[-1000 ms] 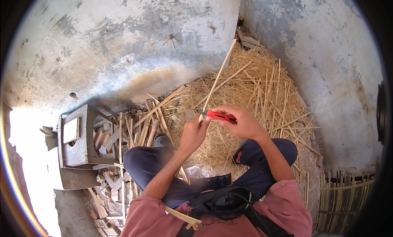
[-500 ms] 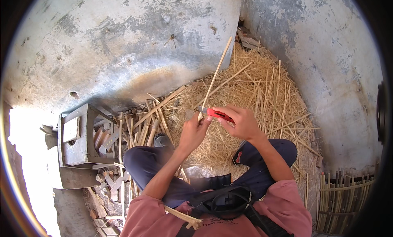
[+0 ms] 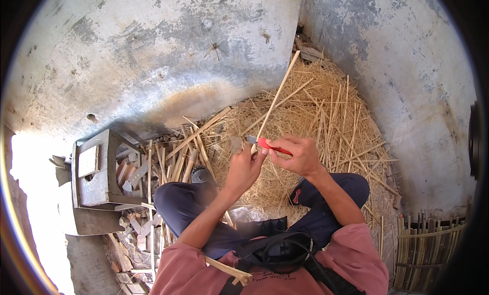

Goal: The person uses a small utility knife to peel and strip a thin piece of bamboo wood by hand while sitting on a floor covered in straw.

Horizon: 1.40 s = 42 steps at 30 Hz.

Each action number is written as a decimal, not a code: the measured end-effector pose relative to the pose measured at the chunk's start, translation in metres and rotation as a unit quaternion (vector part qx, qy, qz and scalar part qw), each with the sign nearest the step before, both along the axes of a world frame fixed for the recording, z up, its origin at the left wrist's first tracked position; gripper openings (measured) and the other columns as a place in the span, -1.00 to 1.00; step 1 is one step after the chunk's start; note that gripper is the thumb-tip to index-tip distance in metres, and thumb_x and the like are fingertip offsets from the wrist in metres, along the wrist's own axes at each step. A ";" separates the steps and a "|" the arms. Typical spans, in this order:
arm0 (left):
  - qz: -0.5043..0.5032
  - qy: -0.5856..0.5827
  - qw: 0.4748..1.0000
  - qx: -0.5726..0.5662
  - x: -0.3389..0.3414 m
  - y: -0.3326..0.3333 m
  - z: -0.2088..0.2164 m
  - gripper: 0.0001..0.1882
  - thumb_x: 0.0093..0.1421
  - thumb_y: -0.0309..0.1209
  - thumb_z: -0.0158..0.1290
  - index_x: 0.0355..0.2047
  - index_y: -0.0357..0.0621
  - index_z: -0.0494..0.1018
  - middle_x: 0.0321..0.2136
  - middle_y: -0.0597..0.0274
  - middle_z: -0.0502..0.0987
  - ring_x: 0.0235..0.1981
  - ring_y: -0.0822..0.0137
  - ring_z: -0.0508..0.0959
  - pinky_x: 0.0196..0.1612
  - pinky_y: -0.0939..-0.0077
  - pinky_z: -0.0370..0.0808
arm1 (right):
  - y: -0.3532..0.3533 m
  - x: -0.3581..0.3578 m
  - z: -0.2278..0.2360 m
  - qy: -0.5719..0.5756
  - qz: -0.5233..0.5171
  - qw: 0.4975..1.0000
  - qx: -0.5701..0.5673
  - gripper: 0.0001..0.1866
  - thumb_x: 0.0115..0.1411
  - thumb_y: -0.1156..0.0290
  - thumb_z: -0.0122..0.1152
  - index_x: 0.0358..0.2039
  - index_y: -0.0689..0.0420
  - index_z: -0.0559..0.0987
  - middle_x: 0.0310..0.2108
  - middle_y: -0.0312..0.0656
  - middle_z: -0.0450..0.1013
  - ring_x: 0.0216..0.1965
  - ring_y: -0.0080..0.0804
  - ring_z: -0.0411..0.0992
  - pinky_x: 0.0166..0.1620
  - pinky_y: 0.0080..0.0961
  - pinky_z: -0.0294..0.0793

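Observation:
A long, pale strip that looks like split bamboo (image 3: 277,96) slants up and away from my hands, its near end pinched in my left hand (image 3: 244,169). My right hand (image 3: 298,155) is closed round the red handle of a knife (image 3: 275,146). The short grey blade lies against the strip just above my left fingers. My right thumb sits on the handle, close to the left thumb. Below both hands lies a heap of straw-coloured shavings (image 3: 254,185).
Several loose strips (image 3: 346,124) lie on the shavings. A worn wooden box frame (image 3: 97,167) stands at left beside stick offcuts and rubble. Pale walls (image 3: 204,40) rise ahead and right. An upright slatted basket (image 3: 428,254) is at lower right. My bent legs flank the work.
The strip leans further right, its far tip shifted right and slightly down. Both hands have moved a little, and the knife has turned slightly against the strip.

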<state>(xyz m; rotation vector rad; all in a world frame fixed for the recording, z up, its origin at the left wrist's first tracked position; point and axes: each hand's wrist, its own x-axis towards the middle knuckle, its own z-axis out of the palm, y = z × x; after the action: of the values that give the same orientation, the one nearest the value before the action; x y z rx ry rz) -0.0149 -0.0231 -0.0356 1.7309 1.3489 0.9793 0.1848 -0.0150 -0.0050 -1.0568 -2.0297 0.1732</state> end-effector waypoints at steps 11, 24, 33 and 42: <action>-0.005 0.016 1.000 -0.012 -0.003 0.003 -0.004 -0.59 0.47 -0.14 0.09 -0.05 -0.34 0.51 -0.72 0.01 0.46 -0.70 -0.01 0.53 -0.53 0.10 0.36 | 0.001 -0.003 0.003 0.003 -0.011 1.000 -0.009 -0.82 0.14 0.32 0.51 -0.23 0.02 0.77 -0.44 -0.27 0.62 -0.56 -0.34 0.57 -0.52 -0.45 0.50; -0.027 -0.002 1.000 -0.012 -0.004 0.006 -0.005 -0.58 0.49 -0.12 0.05 -0.05 -0.32 0.49 -0.72 0.04 0.44 -0.70 0.08 0.51 -0.53 0.16 0.35 | 0.004 -0.001 -0.002 0.006 -0.018 1.000 -0.006 -0.73 0.18 0.25 0.51 -0.13 0.02 0.74 -0.36 -0.24 0.67 -0.49 -0.31 0.63 -0.46 -0.42 0.57; -0.035 -0.022 0.999 -0.035 -0.004 0.004 0.005 -0.61 0.51 -0.16 0.03 0.04 -0.29 0.42 -0.62 0.03 0.51 -0.62 0.11 0.56 -0.48 0.19 0.40 | 0.005 0.007 -0.007 -0.070 -0.021 0.997 -0.030 -0.65 0.23 0.11 0.43 -0.06 0.03 0.71 -0.30 -0.22 0.67 -0.45 -0.26 0.64 -0.44 -0.37 0.57; -0.032 -0.029 0.999 -0.014 -0.004 0.006 -0.004 -0.67 0.51 -0.23 0.03 0.00 -0.30 0.38 -0.60 -0.02 0.52 -0.60 0.06 0.58 -0.47 0.17 0.42 | 0.007 0.004 -0.007 -0.059 0.018 0.996 -0.058 -0.69 0.34 0.14 0.29 -0.01 0.01 0.62 -0.26 -0.21 0.61 -0.42 -0.19 0.61 -0.43 -0.30 0.52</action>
<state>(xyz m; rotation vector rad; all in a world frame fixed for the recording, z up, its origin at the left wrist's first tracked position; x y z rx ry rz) -0.0187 -0.0167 -0.0400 1.7010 1.2568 0.9630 0.1885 -0.0079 -0.0123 -1.1266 -2.1666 0.2561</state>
